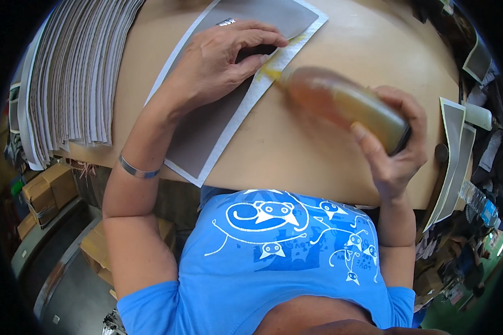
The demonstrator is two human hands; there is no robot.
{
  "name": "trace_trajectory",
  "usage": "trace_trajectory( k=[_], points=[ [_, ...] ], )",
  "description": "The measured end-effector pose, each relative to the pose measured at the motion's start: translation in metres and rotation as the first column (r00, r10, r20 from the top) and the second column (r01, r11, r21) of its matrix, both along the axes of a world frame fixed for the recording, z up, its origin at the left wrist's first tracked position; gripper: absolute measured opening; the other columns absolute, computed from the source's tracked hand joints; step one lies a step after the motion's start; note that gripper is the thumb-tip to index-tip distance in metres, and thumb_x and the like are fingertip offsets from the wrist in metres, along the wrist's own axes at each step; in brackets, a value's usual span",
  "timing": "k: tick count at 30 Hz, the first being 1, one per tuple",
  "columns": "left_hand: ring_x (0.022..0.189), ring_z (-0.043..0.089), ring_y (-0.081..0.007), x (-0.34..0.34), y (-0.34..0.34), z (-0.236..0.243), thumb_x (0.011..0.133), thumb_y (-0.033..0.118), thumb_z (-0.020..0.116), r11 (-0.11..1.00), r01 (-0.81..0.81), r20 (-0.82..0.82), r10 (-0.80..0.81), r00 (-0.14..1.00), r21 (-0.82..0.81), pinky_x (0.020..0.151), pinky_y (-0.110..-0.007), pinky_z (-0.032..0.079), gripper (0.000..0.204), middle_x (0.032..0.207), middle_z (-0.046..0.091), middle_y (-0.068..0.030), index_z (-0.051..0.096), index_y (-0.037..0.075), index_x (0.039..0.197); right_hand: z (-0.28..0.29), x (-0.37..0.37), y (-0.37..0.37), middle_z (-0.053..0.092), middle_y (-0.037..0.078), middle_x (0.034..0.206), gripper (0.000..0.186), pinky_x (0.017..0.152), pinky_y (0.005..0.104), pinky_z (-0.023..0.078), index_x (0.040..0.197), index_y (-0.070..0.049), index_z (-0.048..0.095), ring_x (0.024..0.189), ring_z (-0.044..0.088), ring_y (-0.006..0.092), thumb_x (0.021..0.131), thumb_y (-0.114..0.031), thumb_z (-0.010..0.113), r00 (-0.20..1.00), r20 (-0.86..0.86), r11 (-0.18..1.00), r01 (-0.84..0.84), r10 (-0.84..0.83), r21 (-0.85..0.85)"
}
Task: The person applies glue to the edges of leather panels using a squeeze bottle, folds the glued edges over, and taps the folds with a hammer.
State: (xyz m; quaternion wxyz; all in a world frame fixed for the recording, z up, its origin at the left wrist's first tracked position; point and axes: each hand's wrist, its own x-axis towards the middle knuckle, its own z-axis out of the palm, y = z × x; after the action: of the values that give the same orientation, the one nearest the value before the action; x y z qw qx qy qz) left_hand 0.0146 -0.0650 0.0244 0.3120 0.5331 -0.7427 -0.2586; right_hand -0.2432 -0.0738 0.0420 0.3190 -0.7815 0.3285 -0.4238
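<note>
- Right hand (394,142) is wrapped around the base of an amber squeeze bottle (341,103), fingers curled over its dark bottom end, thumb along the near side
- That bottle lies tipped toward the grey sheet with a pale border (204,134), its nozzle at the sheet's right-hand border, where a yellowish streak of glue (274,66) shows on the pale strip (the bottle is blurred, so whether the tip touches the strip cannot be told)
- Left hand (223,61) rests flat on the grey sheet, fingers spread and pressing down just left of the glued border; it holds nothing
- A metal bangle (138,170) sits on the left wrist, at the sheet's near edge
- The grey sheet lies at a slant on a tan worktable (318,162), one corner hanging slightly past the table's near edge
- Left of the sheet, a tall fanned stack of similar sheets (72,72) stands on the same table
- Well to the right of the sheet, past the bottle, a few more bordered pieces (455,151) lie at the table's edge
- Below the sheet, the person's blue printed shirt (285,262) fills the lower part of the view
</note>
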Motion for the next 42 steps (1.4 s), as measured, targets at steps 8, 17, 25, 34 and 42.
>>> trace_trajectory(
  k=[8,17,25,34,42],
  points=[
    [0.081,0.06,-0.0203,0.001,0.006,-0.014,0.076,0.006,0.059,0.985,-0.023,-0.013,0.021,1.0,-0.17,0.068,-0.029,0.049,0.026,0.103,0.062,-0.0042,0.064,0.012,0.101,-0.001,0.007,0.013,0.058,0.016,0.091,0.045,0.072,0.0329,0.048,0.099,0.003,0.054,0.082,0.059,0.0267,0.058,0.0,0.072,0.995,0.017,0.994,-0.102,0.103,-0.047],
    [0.096,0.058,-0.0287,0.003,0.005,-0.009,0.079,0.008,0.058,0.987,0.01,0.093,0.005,0.996,-0.158,0.081,-0.035,0.047,0.027,0.106,0.06,-0.0142,0.061,0.006,0.106,0.0,0.012,0.024,0.06,0.018,0.089,0.047,0.069,0.0346,0.051,0.099,0.001,0.054,0.082,0.061,0.0291,0.057,0.001,0.073,0.982,0.047,0.983,-0.185,0.186,-0.023],
    [0.092,0.059,-0.0286,0.002,0.005,-0.012,0.078,0.007,0.059,0.971,0.022,0.078,-0.004,0.997,-0.236,0.08,-0.034,0.047,0.025,0.103,0.061,-0.0144,0.062,0.004,0.103,0.0,0.01,0.03,0.059,0.02,0.093,0.05,0.068,0.0328,0.051,0.101,-0.002,0.052,0.082,0.061,0.028,0.057,-0.002,0.075,0.963,-0.027,0.962,-0.269,0.268,-0.043],
    [0.091,0.06,-0.0277,-0.001,0.003,-0.01,0.077,0.007,0.06,0.973,0.023,0.079,-0.004,0.997,-0.231,0.079,-0.034,0.047,0.024,0.102,0.062,-0.0141,0.063,0.003,0.101,-0.004,0.008,0.028,0.058,0.02,0.094,0.049,0.068,0.0326,0.051,0.101,-0.001,0.051,0.083,0.06,0.0271,0.058,-0.003,0.075,0.951,0.002,0.951,-0.308,0.309,-0.022],
    [0.091,0.06,-0.0268,0.0,0.004,-0.011,0.078,0.007,0.059,0.967,0.029,0.073,-0.011,0.997,-0.252,0.079,-0.033,0.047,0.023,0.102,0.062,-0.0139,0.063,0.003,0.1,-0.021,0.007,0.022,0.057,0.016,0.094,0.053,0.074,0.0315,0.047,0.105,0.002,0.049,0.085,0.057,0.0224,0.059,-0.008,0.074,0.946,0.145,0.93,-0.315,0.291,0.188]
  ],
)
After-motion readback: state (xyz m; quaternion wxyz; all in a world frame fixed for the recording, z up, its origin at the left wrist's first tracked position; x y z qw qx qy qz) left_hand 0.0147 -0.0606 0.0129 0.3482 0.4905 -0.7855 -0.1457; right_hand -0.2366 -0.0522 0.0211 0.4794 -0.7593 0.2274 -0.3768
